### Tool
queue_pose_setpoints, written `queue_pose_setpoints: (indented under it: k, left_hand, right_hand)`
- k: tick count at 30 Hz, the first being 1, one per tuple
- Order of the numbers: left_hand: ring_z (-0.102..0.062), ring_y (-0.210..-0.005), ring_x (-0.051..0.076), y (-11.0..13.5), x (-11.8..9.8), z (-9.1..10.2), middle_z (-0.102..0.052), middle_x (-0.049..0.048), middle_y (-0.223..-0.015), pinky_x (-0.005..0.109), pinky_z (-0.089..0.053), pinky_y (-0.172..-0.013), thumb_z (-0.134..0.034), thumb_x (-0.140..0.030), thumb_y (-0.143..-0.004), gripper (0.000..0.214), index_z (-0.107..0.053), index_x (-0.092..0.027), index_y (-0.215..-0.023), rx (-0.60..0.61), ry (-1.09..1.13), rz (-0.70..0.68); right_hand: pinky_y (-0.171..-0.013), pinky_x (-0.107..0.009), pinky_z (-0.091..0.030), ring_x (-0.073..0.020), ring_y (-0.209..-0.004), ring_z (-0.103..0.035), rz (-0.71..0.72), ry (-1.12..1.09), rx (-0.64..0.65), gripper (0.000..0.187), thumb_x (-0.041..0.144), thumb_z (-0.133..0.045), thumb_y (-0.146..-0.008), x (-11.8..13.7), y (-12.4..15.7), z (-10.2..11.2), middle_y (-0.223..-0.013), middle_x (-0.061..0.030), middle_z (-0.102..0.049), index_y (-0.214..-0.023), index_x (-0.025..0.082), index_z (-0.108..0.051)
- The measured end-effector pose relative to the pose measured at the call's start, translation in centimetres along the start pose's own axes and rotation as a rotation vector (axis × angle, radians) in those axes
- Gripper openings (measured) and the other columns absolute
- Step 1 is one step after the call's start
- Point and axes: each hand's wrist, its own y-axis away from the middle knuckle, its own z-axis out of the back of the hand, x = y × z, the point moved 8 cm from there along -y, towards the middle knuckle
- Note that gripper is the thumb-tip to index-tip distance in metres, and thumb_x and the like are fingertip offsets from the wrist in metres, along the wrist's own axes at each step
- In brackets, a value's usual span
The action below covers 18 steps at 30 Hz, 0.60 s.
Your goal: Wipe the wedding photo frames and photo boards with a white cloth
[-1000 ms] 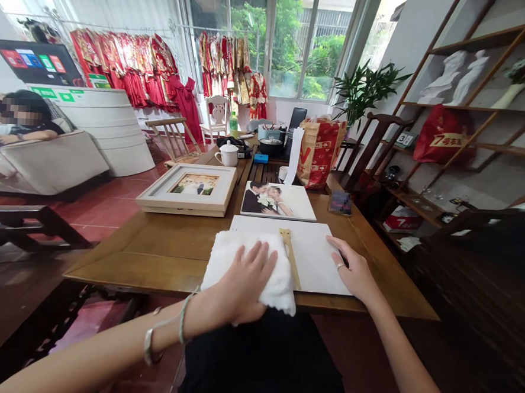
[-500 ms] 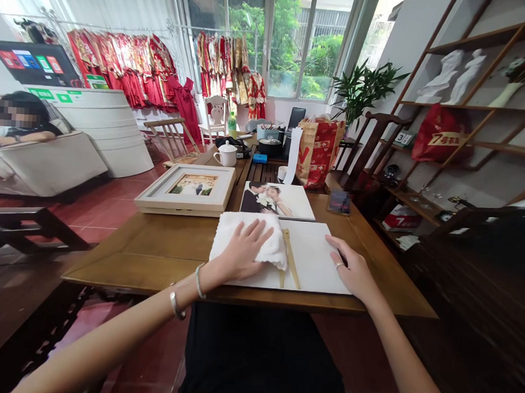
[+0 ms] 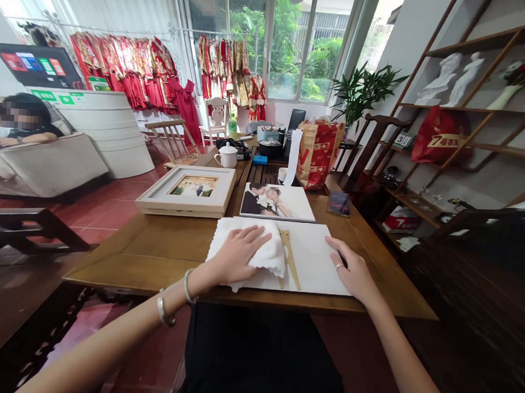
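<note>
A white board (image 3: 314, 262) lies flat at the front edge of the wooden table, with two thin brownish strips (image 3: 290, 260) showing on it. Over its left part is a folded white towel (image 3: 270, 253). My left hand (image 3: 240, 254) rests palm down on the towel, fingers stretched out and lying flat. At the board's right edge, my right hand (image 3: 351, 270) grips the side, the index finger reaching along it; the undersides of its fingers are hidden. Just behind the board lies a couple's photo print (image 3: 295, 204).
A framed photo (image 3: 187, 189) lies at the table's left. Further back are a white lidded mug (image 3: 227, 156), a red and brown paper bag (image 3: 319, 155) and a blue box (image 3: 260, 159). A phone-like item (image 3: 339, 203) sits at right. A person (image 3: 29, 120) sits far left.
My left hand has slid slightly left, and the towel has shifted left with it and creased. The right hand and the board have stayed in place.
</note>
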Motion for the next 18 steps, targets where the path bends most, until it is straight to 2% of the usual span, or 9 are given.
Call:
queue_pose_setpoints:
  k: [2, 5, 8, 11, 15, 18]
  left_hand:
    - [-0.024, -0.136, 0.029, -1.4, 1.4, -0.1, -0.028, 0.0145, -0.148, 0.047, -0.024, -0.106, -0.052, -0.030, -0.075, 0.072, -0.030, -0.015, -0.142, -0.021, -0.015, -0.005]
    - [-0.023, -0.136, 0.030, -2.5, 3.3, -0.4, -0.027, 0.0140, -0.149, 0.054, -0.019, -0.106, -0.051, -0.037, -0.080, 0.070, -0.026, -0.017, -0.143, -0.043, -0.024, 0.023]
    - [-0.020, -0.137, 0.028, -2.4, 3.7, -0.6, -0.025, 0.0107, -0.150, 0.059, -0.013, -0.107, -0.042, -0.040, -0.087, 0.060, -0.030, -0.019, -0.141, -0.036, -0.006, 0.036]
    - [-0.018, -0.138, 0.026, -0.9, 2.3, -0.5, -0.023, 0.0083, -0.151, 0.056, -0.012, -0.109, -0.039, -0.034, -0.087, 0.055, -0.034, -0.019, -0.139, 0.005, 0.026, 0.020]
    - [-0.016, -0.139, 0.027, 2.3, -1.2, -0.2, -0.021, 0.0063, -0.152, 0.057, -0.009, -0.109, -0.048, -0.034, -0.082, 0.064, -0.028, -0.023, -0.143, 0.058, 0.099, -0.035]
    - [-0.018, -0.139, 0.026, 3.9, -3.1, -0.1, -0.024, 0.0033, -0.151, 0.053, -0.008, -0.111, -0.048, -0.035, -0.084, 0.061, -0.030, -0.027, -0.142, 0.085, 0.200, -0.078]
  right_hand:
    - [-0.099, -0.040, -0.043, -0.0226, -0.120, -0.053, -0.003, 0.003, 0.005, 0.040, 0.024, -0.040, -0.087, -0.1, 0.0, 0.0, -0.129, -0.0057, -0.059, -0.125, 0.024, -0.052]
    - [-0.100, -0.040, -0.043, -0.0226, -0.121, -0.052, -0.011, 0.005, 0.011, 0.040, 0.025, -0.040, -0.087, -0.3, -0.1, -0.1, -0.130, -0.0066, -0.058, -0.126, 0.023, -0.051]
    - [-0.100, -0.041, -0.043, -0.0228, -0.120, -0.053, -0.003, 0.000, 0.009, 0.041, 0.025, -0.040, -0.087, -0.5, -0.2, 0.0, -0.129, -0.0073, -0.058, -0.126, 0.023, -0.051]
    - [-0.100, -0.041, -0.043, -0.0227, -0.120, -0.053, 0.004, -0.005, 0.004, 0.041, 0.024, -0.040, -0.087, -0.6, -0.2, 0.1, -0.129, -0.0070, -0.059, -0.127, 0.023, -0.051]
    - [-0.100, -0.041, -0.043, -0.0228, -0.120, -0.053, 0.000, -0.002, 0.003, 0.041, 0.025, -0.040, -0.087, -0.7, -0.1, 0.0, -0.129, -0.0069, -0.058, -0.126, 0.023, -0.051]
    - [-0.100, -0.041, -0.042, -0.0230, -0.119, -0.054, 0.006, 0.000, -0.003, 0.041, 0.025, -0.041, -0.087, -0.5, -0.1, -0.4, -0.128, -0.0065, -0.059, -0.126, 0.024, -0.051]
